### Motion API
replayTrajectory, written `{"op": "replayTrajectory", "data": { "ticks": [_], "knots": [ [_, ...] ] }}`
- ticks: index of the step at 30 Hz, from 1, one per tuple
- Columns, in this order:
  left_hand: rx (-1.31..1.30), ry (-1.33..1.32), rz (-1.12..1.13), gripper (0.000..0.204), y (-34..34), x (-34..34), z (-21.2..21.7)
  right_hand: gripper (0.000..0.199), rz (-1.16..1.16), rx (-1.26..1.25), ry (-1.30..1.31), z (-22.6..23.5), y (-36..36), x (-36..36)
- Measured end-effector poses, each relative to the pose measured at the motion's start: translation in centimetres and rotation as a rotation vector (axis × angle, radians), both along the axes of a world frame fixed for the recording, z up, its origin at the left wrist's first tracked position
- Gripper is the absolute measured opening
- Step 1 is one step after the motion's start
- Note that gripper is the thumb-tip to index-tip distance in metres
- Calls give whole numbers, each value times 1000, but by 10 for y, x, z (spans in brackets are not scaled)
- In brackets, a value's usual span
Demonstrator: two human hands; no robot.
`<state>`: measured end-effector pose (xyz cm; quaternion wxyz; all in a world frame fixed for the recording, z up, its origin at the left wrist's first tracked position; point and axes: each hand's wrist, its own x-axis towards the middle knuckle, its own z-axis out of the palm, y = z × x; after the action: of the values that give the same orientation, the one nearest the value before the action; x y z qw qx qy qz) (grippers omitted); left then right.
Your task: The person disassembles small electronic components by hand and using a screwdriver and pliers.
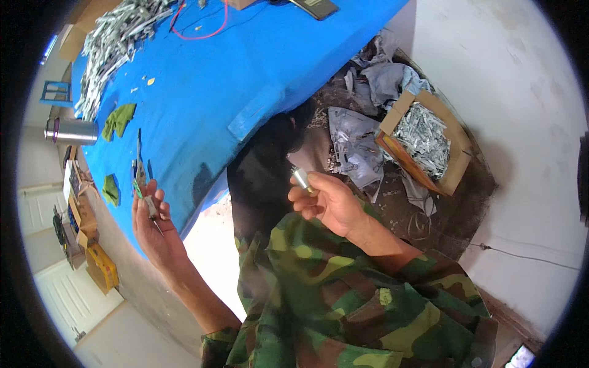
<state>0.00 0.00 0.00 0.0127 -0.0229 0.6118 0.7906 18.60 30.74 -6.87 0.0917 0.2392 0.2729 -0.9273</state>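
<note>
My right hand pinches a small shiny silver cylinder between thumb and fingers, raised over my lap. It looks like a little metal can; its exact kind cannot be made out. At the left edge of the blue-covered table, my left hand is closed around a small greyish-white piece, mostly hidden by the fingers. Just beyond those fingertips a slim dark tool-like thing and a bit of green show. Two green cloth scraps lie near the table's left side.
A heap of slim silvery pieces covers the far left of the table, near a metal cylinder and a pink wire loop. To my right, an open cardboard box holds similar pieces, beside grey rags on the floor.
</note>
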Motion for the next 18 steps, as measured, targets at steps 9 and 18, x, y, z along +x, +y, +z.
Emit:
{"op": "replayTrajectory", "data": {
  "ticks": [9,18],
  "knots": [
    [-524,567,-708,72,241,90,52,31,-349,-153,-100,-3,18,13],
    [-487,-82,-479,43,158,78,-4,34,-362,-241,16,-7,37,21]
  ]
}}
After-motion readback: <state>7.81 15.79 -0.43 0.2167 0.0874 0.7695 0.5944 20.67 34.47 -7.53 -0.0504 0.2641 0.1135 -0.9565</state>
